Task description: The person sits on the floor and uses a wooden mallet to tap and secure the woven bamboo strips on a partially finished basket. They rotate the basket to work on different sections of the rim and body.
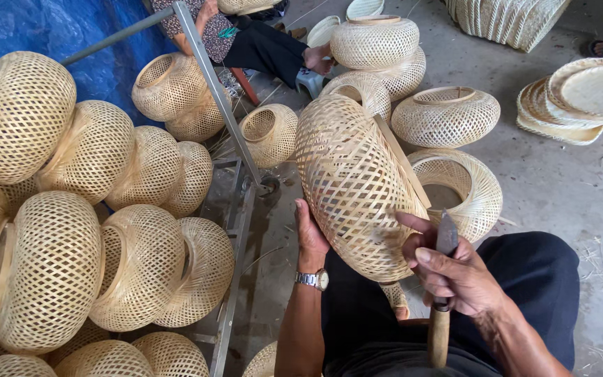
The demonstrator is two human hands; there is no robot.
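A round woven bamboo lampshade (354, 183) rests tilted on my lap, a flat bamboo strip across its open rim. My left hand (310, 234), a metal watch on its wrist, presses against the lampshade's lower left side and steadies it. My right hand (451, 274) grips a knife (442, 293) with a wooden handle, its blade pointing up beside the lampshade's lower right edge. My index finger reaches out and touches the weave.
Many finished woven lampshades (57, 265) hang stacked at left by a metal frame (235, 209). More lampshades (445, 114) and flat woven trays (581, 98) lie on the concrete floor. Another person (259, 42) sits at the top, a hand near a lampshade.
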